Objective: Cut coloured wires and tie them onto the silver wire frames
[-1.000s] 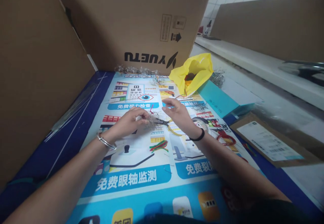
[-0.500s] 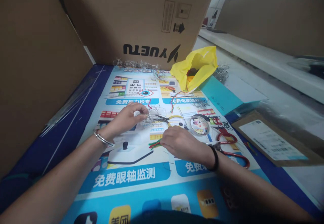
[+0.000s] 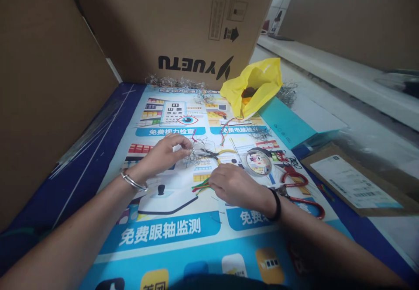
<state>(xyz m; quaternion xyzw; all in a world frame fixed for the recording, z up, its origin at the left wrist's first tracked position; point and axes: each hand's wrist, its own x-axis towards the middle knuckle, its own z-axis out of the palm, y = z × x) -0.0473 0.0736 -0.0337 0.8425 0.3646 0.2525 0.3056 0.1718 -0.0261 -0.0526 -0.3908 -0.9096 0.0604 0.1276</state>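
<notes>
My left hand (image 3: 166, 151) pinches a tangled bundle of thin silver wire (image 3: 199, 149) held just above the printed poster (image 3: 170, 233). My right hand (image 3: 234, 184) rests palm down on the poster, fingers curled over a small bunch of red, green and yellow wire pieces (image 3: 201, 185). Small dark pliers with yellow handles (image 3: 220, 153) lie just beyond the wire bundle. A roll of clear tape (image 3: 258, 162) sits right of my right hand, and red-handled cutters (image 3: 299, 189) lie beside my right wrist.
Large cardboard boxes (image 3: 183, 28) wall the back and left. A yellow plastic bag (image 3: 253, 84) and a teal box (image 3: 288, 126) stand at the back right, with more wire pieces near them. A brown envelope with a label (image 3: 353, 183) lies at the right.
My right hand came down from beside the wire bundle to the coloured wire pieces near me. My left hand kept its pinch on the silver wire.
</notes>
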